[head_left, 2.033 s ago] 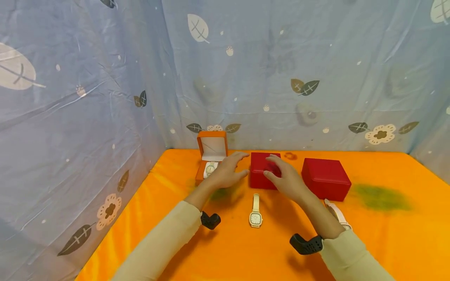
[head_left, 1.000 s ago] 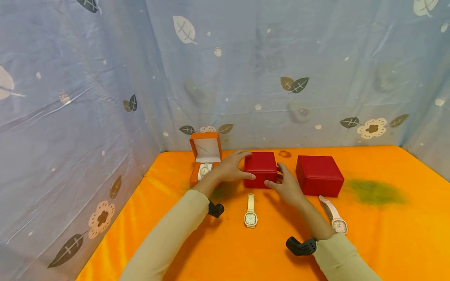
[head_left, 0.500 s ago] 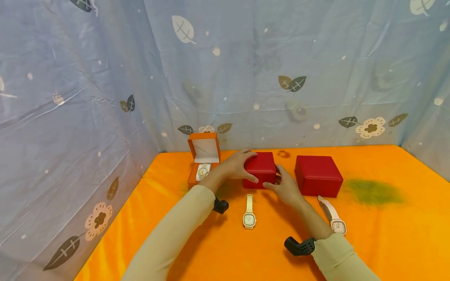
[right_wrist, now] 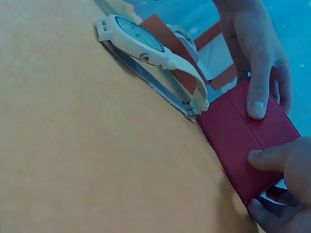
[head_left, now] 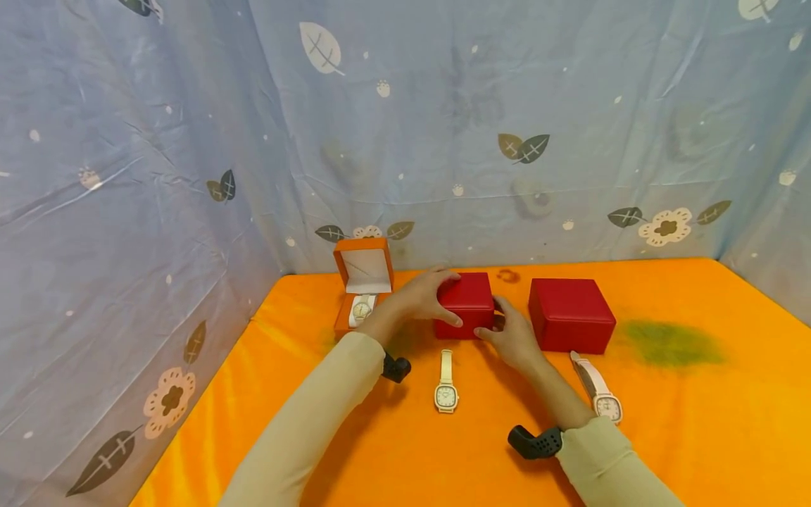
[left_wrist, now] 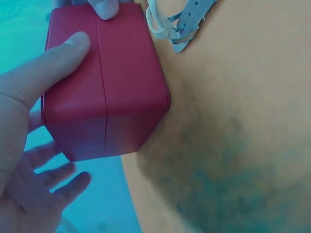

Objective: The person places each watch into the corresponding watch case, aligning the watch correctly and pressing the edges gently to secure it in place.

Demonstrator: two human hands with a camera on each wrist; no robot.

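Note:
Both hands are on the middle red watch box point(head_left: 467, 292), whose lid is down. My left hand point(head_left: 423, 294) grips the lid from the left, its thumb point(left_wrist: 68, 51) on the front above the seam and fingers going over the top and behind. Low on the right end, my right hand point(head_left: 514, 339) holds the box, thumb point(right_wrist: 267, 159) on the front near the seam and fingers round the side. A cream-strapped watch point(head_left: 446, 396) lies face up before the box, touched by neither hand.
To the left, an open orange watch box point(head_left: 343, 322) holds a watch point(head_left: 362, 308) on a white cushion. Another closed red box point(head_left: 572, 317) sits right, with a pink-strapped watch point(head_left: 607, 406) before it. A patterned curtain point(head_left: 405, 141) hangs behind the orange tablecloth point(head_left: 671, 436).
Both hands have come in from above and in front of the middle red box to take hold of its two ends. The box stays put and closed; the head view has shifted slightly.

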